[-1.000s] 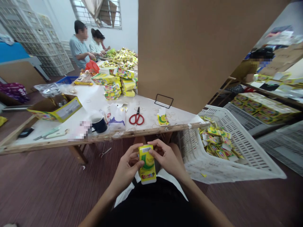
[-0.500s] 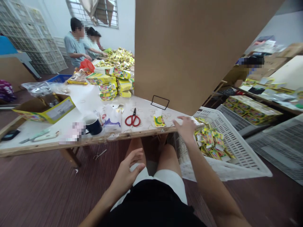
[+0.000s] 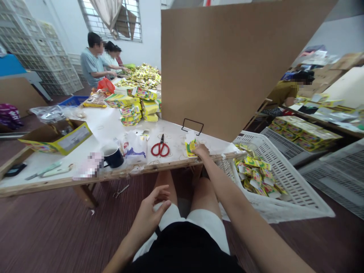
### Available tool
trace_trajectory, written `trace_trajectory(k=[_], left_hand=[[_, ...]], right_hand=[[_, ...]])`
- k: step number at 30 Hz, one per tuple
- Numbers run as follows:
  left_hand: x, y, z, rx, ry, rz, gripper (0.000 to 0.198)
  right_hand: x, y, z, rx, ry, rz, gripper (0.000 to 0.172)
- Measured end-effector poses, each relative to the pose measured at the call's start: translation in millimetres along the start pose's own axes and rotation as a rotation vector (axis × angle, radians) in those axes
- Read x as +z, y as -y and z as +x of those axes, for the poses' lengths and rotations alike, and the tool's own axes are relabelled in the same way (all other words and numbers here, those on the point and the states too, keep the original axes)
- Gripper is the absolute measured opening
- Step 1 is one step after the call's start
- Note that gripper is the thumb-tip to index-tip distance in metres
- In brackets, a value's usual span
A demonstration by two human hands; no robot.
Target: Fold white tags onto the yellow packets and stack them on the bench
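Observation:
My right hand (image 3: 201, 151) is at the table's front edge, its fingers closed on the side of a small yellow printed carton (image 3: 190, 148) with a white flap. The carton lies on the white tabletop, and my fingertips are partly hidden. Over my lap hovers my left hand (image 3: 155, 204), holding nothing, with thumb and fingers apart. Red-handled scissors (image 3: 160, 149) lie left of the carton. Just behind it, a black wire stand (image 3: 192, 126) sits at the foot of a big brown board (image 3: 222, 68).
A white plastic crate (image 3: 301, 189) of similar cartons (image 3: 256, 172) stands at right. Along the table are a dark mug (image 3: 113, 157), a plastic bag (image 3: 135, 149), an open yellow box (image 3: 71, 138) and stacked yellow boxes (image 3: 131, 110). Co-workers (image 3: 92, 64) sit beyond.
My right hand has moved left from beside the crate to the yellow carton and closed on its side. My left hand stays over my lap. The view has tilted up slightly.

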State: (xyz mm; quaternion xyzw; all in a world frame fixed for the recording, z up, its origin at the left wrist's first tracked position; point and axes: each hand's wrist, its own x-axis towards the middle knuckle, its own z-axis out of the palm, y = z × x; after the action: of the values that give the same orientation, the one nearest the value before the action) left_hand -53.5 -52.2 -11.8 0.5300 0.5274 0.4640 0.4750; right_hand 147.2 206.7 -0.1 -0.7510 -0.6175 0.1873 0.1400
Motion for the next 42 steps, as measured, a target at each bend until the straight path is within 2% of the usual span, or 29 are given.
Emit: trace_trajectory(k=[2, 4, 6, 9, 10, 11, 13, 14, 16, 18, 20, 24, 28, 30, 33, 35, 38, 39, 40, 42], left_hand=[[0.0, 1.0, 0.5, -0.005, -0.02, -0.018, 0.037], [-0.3, 0.9, 0.9, -0.027, -0.069, -0.072, 0.037], [0.9, -0.9, 0.9, -0.05, -0.112, -0.168, 0.038], [4.9, -4.0, 0.3, -0.053, -0.145, -0.308, 0.036], [6.0, -4.4, 0.0, -0.053, -0.156, -0.324, 0.033], [6.7, -4.4, -0.6, -0.057, -0.161, -0.334, 0.03], [6.6, -3.8, -1.8, -0.063, -0.139, -0.335, 0.027], [5.9, -3.6, -2.6, -0.059, -0.117, -0.326, 0.025], [3.9, -4.5, -4.0, -0.037, -0.077, -0.281, 0.022], [2.0, -6.6, -5.2, -0.016, -0.055, -0.221, 0.02], [0.8, -8.7, -5.9, -0.017, -0.039, -0.176, 0.019], [1.5, -8.5, -6.2, -0.072, 0.014, -0.24, 0.026], [5.3, -8.4, -8.3, -0.244, 0.109, -0.609, 0.039], [7.1, -11.5, -9.6, -0.315, 0.126, -0.732, 0.04], [8.7, -17.5, -9.8, -0.328, 0.128, -0.759, 0.036], [9.2, -18.9, -8.7, -0.303, 0.135, -0.744, 0.036], [9.4, -14.5, -6.3, -0.233, 0.058, -0.692, 0.034], [9.4, -11.9, -5.6, -0.21, 0.012, -0.66, 0.032], [9.4, -9.4, -4.9, -0.189, -0.034, -0.621, 0.031], [9.5, -5.7, -3.8, -0.151, -0.091, -0.52, 0.03]], right_hand=[[-6.7, 2.9, -13.8, -0.064, -0.037, 0.131, 0.028], [-3.0, 5.4, -40.3, -0.143, -0.064, 0.268, 0.03], [11.7, 5.7, -81.5, -0.218, -0.062, 0.396, 0.033], [37.5, 3.5, -155.4, -0.34, 0.003, 0.551, 0.029], [41.7, 2.9, -176.5, -0.447, 0.014, 0.621, 0.027], [42.5, 2.5, -193.4, -0.525, -0.039, 0.623, 0.028], [34.5, 2.4, -212.0, -0.704, -0.146, 0.513, 0.04], [27.2, 2.6, -214.6, -0.784, -0.173, 0.41, 0.049], [11.7, 2.9, -211.4, -0.918, -0.126, 0.223, 0.058], [0.7, 2.8, -204.7, -0.992, -0.019, 0.151, 0.056], [-3.5, 2.2, -200.8, -1.004, 0.049, 0.211, 0.05], [-1.7, 2.5, -206.2, -0.862, 0.122, 0.512, 0.032], [-2.5, 7.4, -217.3, -0.668, 0.238, 0.763, 0.018], [-4.6, 9.2, -220.7, -0.62, 0.286, 0.859, 0.014], [-6.6, 8.9, -223.1, -0.59, 0.352, 0.941, 0.014], [-5.0, 7.0, -224.1, -0.606, 0.297, 0.928, 0.015], [3.2, 2.2, -226.1, -0.634, 0.053, 0.871, 0.041], [7.2, 0.3, -226.9, -0.648, 0.034, 0.85, 0.045], [11.3, -1.6, -227.7, -0.661, 0.065, 0.831, 0.039], [19.1, -5.3, -228.6, -0.664, 0.178, 0.797, 0.016]])
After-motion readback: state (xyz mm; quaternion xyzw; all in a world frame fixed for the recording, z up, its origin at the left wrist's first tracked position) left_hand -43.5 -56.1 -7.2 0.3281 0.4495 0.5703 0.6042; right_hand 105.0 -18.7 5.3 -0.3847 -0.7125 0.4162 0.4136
